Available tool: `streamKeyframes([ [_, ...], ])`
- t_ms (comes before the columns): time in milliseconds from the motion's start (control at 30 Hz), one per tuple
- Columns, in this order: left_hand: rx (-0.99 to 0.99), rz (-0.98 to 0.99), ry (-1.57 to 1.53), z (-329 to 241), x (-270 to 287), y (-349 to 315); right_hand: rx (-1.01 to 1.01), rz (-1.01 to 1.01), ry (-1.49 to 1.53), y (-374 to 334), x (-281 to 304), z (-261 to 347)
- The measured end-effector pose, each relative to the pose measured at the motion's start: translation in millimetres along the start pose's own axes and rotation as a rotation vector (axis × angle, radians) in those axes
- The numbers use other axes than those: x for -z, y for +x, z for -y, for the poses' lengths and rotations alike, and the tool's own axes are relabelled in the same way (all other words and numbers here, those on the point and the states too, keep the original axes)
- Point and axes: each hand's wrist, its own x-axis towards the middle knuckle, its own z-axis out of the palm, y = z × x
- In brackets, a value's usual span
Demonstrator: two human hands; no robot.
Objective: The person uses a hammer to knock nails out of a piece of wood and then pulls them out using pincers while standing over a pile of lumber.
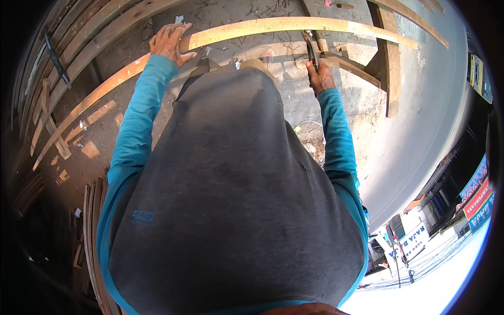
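Observation:
A long, pale wooden plank (252,27) runs across in front of me, looking bowed in this wide view. My left hand (169,44) straddles it, fingers over the far side and thumb on the near side, gripping it. My right hand (321,79) is closed around the dark handles of a pair of pincers (310,48). Their head reaches up to the near edge of the plank, right of the middle; whether the jaws bite on anything is too small to tell. Part of the handles is hidden in my palm.
Several long boards (100,39) lie at the left, with a dark-handled tool (55,59) on them. A wooden support (389,68) stands under the plank at the right. Scattered nails or small sticks lie on the ground (231,52). A grey road (415,152) runs along the right.

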Motion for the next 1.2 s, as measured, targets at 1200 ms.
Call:
streamKeyframes([
  [1200, 0.358, 0.714, 0.048, 193.4, 46.7, -52.3, -0.041, 0.011, 0.832, -97.1, -87.9, 108.4],
])
